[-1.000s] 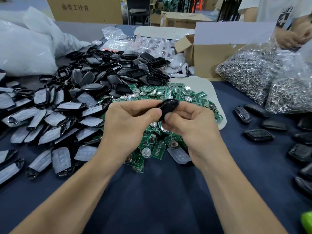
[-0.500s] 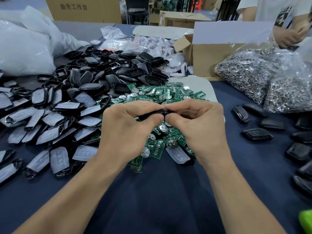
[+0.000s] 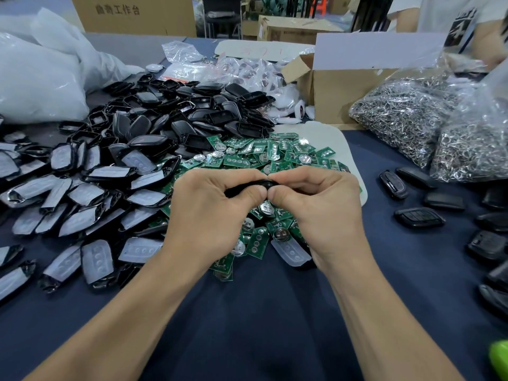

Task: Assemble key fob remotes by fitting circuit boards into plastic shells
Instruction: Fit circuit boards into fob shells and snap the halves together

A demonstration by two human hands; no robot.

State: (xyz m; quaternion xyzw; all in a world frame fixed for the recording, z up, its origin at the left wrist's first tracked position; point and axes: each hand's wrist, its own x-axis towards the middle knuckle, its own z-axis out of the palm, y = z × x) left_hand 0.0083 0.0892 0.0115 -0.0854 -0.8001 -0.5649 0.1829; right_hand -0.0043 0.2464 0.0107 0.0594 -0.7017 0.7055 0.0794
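While bags (image 3: 478, 125) hold metal rings (image 3: 398, 119), circuit boards (image 3: 275, 156) lie loose.

Furniture: your worktop (image 3: 264, 320) is covered with a dark blue cloth.
Far left: a big cardboard box (image 3: 132, 23) with printed characters faces you.
Far right: a person in a white shirt (image 3: 428, 12).
Light: bright, even.
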